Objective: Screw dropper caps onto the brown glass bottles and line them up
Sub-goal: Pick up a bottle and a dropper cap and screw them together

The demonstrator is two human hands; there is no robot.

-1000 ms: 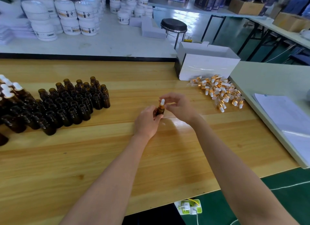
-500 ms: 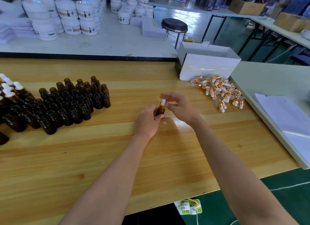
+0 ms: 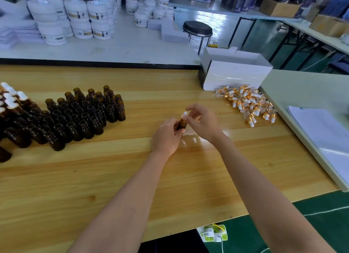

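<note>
1 bottle (image 3: 182,124) in L grip (image 3: 166,137), R grip (image 3: 204,123) on cap (image 3: 184,114).

Only one view was given, a wide-angle cam worn on the head. It was aimed forward and down over the desk (image 3: 94,186) from its near edge, with the far edge laid across the upper third. The left hand (image 3: 166,137), right hand (image 3: 204,124) and the bottle (image 3: 182,124) with its dropper cap (image 3: 184,114) were framed close up, about mid-picture, forearms brought in from the bottom. The desk's right edge was taken in; the left edge was cut off. Beyond the far edge, a white table (image 3: 122,50) and stool (image 3: 197,27) were caught further off.
</note>
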